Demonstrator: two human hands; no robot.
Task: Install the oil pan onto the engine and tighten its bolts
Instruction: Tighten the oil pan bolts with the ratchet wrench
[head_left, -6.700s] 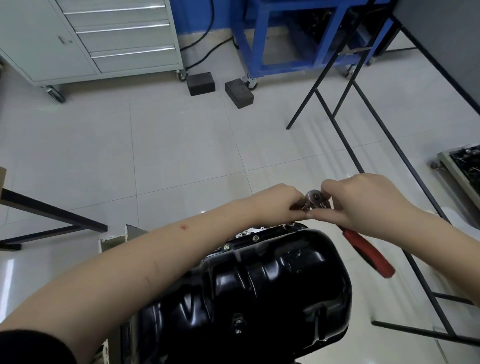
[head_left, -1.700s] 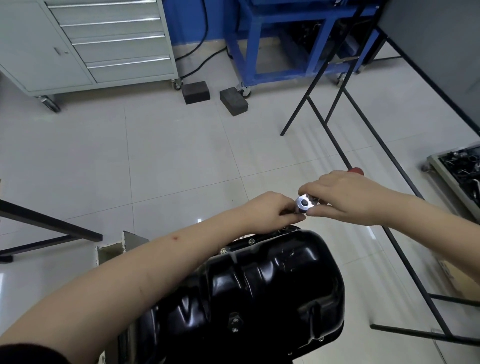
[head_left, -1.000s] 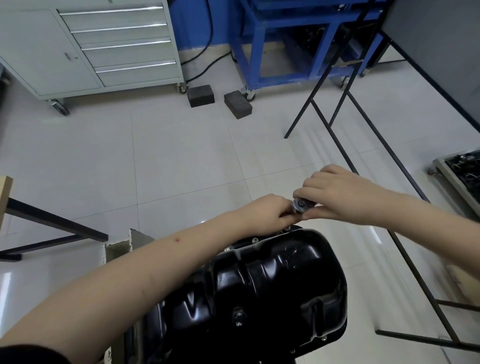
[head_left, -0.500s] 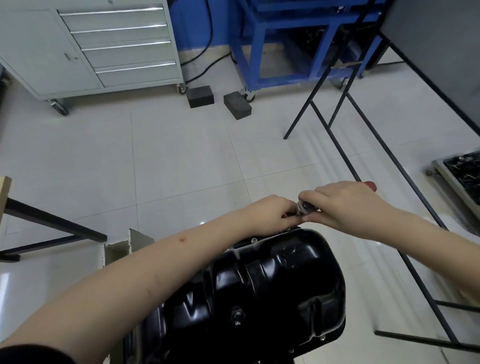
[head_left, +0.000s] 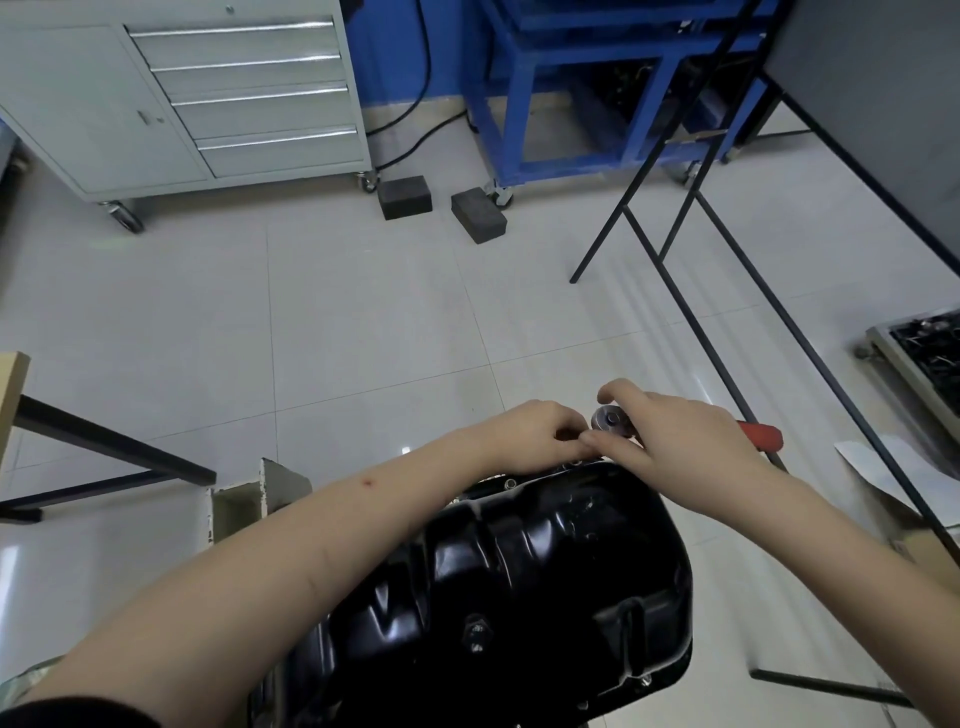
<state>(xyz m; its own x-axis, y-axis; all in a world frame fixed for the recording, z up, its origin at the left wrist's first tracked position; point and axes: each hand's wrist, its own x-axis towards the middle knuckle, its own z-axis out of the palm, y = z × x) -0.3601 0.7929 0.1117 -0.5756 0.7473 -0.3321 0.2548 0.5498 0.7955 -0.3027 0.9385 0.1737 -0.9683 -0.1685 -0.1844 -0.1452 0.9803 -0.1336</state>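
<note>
Glossy black metal oil pan (head_left: 524, 587)

Ratchet (head_left: 613, 419) head polished steel, handle matt red — floor tiles (head_left: 363, 322) smooth, shiny.

Glossy black oil pan (head_left: 524, 587), red ratchet handle (head_left: 759, 435).

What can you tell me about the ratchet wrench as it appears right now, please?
The ratchet wrench shows a round, shiny metal head facing up and a red handle end pointing right. It sits at the far rim of the black oil pan. The right hand covers its shaft; the left hand pinches beside the head.
</note>
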